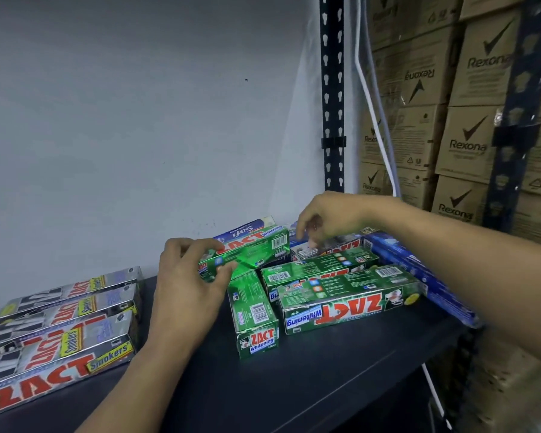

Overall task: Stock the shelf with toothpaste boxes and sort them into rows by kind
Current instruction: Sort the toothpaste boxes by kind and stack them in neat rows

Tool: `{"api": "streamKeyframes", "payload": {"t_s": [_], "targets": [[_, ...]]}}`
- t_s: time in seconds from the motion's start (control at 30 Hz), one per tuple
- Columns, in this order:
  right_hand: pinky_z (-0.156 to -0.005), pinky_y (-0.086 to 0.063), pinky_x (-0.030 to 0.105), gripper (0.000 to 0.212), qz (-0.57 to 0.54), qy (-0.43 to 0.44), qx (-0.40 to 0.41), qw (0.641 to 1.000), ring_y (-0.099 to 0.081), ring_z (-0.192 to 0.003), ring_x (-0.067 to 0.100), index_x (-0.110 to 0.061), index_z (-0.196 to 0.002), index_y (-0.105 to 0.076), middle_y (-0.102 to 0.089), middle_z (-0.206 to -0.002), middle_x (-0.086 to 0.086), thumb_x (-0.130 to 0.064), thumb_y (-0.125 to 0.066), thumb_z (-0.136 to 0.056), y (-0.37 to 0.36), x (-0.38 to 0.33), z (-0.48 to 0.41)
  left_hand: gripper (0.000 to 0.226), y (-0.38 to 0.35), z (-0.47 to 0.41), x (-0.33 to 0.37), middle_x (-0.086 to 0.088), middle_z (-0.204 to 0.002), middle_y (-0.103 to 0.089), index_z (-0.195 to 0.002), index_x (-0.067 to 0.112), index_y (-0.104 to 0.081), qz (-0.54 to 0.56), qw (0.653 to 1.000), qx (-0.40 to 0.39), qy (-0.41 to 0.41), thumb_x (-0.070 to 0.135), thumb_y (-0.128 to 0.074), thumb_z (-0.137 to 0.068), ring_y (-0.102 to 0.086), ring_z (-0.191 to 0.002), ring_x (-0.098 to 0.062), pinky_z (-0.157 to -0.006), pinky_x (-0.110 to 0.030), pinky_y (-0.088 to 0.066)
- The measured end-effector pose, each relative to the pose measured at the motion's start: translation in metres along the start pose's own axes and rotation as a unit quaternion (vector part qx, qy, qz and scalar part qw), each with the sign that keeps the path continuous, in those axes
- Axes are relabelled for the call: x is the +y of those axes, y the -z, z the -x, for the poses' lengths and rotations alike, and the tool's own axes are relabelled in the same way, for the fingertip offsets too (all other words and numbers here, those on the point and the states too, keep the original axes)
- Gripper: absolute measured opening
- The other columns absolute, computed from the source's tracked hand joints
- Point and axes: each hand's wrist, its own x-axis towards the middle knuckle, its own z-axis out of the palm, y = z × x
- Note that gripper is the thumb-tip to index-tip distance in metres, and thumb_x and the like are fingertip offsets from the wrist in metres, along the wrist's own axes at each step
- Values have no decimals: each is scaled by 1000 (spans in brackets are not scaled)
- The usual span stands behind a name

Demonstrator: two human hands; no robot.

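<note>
Left hand grips left end of green ZACT Whitening box, long axis left-right, right end tilted up, at back of pile. Right hand, apart from left, fingers curled down at end of silver box; grip unclear. Three more green boxes on dark shelf: one pointing toward viewer, two crosswise. Four silver Smokers boxes rowed at left, crosswise. Blue boxes behind and right.

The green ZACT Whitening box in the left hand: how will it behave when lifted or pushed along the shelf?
Probably stiff and light: the green ZACT Whitening box keeps straight edges though the left hand grips only one end. Its glossy foil surface may slip a little. Flat sides suggest it slides, not rolls.
</note>
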Motion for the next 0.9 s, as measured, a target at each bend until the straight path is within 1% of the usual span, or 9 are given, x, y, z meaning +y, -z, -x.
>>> {"api": "streamKeyframes", "payload": {"t_s": [0.1,0.23,0.3,0.37,0.47,0.6,0.63,0.73,0.9], "targets": [[-83,-53,34,21,21,0,-15,1000,-67,-90,14,-37,-106,-74,-70,-98,-11,-37,-76,-86,-1,9,18,28,0,0,1,6,-107,-46,-107,32,-68,-2,1000,1,1,27,-80,-82,-54,-104,-15,-80,-25,-37],[-88,-42,31,36,48,-24,-15,998,-54,-104,9,-42,-124,-65,-59,-116,-12,-34,-71,-90,-4,26,34,27,3,3,3,4,-106,-48,-108,28,-71,4,1000,3,6,25,-80,-83,-54,-102,-16,-84,-27,-39],[-97,-40,33,40,34,-39,-5,999,-52,-112,13,-41,-129,-61,-55,-122,-9,-35,-70,-91,-9,34,39,26,5,4,4,5,-106,-49,-109,27,-73,1,1000,6,11,23,-79,-83,-52,-99,-11,-84,-21,-37],[-98,-39,31,43,20,-55,5,998,-51,-114,14,-40,-132,-59,-52,-126,-7,-36,-70,-91,-13,39,40,26,8,7,5,6,-107,-52,-109,27,-74,10,1000,9,16,19,-78,-84,-49,-96,-3,-81,-5,-32],[-92,-38,28,46,11,-66,-8,998,-52,-112,15,-37,-136,-56,-51,-124,-6,-35,-69,-92,-11,37,36,27,13,9,7,3,-110,-55,-108,27,-73,30,999,29,16,14,-76,-84,-47,-95,3,-84,4,-29],[-94,-47,33,43,2,-61,-8,998,-58,-105,16,-36,-131,-60,-59,-113,-7,-34,-73,-90,-9,27,34,21,18,11,8,2,-114,-54,-105,29,-71,61,996,52,50,16,-70,-88,-58,-98,-12,-84,-31,-48],[-93,-48,33,42,-9,-57,1,998,-59,-103,13,-37,-128,-62,-60,-113,-9,-34,-74,-89,-9,25,35,18,18,12,9,2,-113,-55,-102,28,-72,67,995,49,53,15,-68,-90,-58,-97,-12,-82,-31,-47],[-93,-47,33,38,-3,-25,62,998,-61,-99,8,-40,-125,-64,-62,-111,-14,-34,-73,-89,-4,18,40,16,17,13,11,5,-109,-59,-98,24,-74,72,995,38,50,11,-65,-92,-56,-91,-8,-78,-24,-40],[-88,-50,35,31,-4,7,167,986,-57,-96,13,-46,-117,-64,-59,-108,-4,-33,-72,-90,24,9,53,15,17,12,13,5,-107,-60,-97,24,-74,64,997,32,40,11,-66,-91,-55,-87,-7,-74,-17,-39]]}}
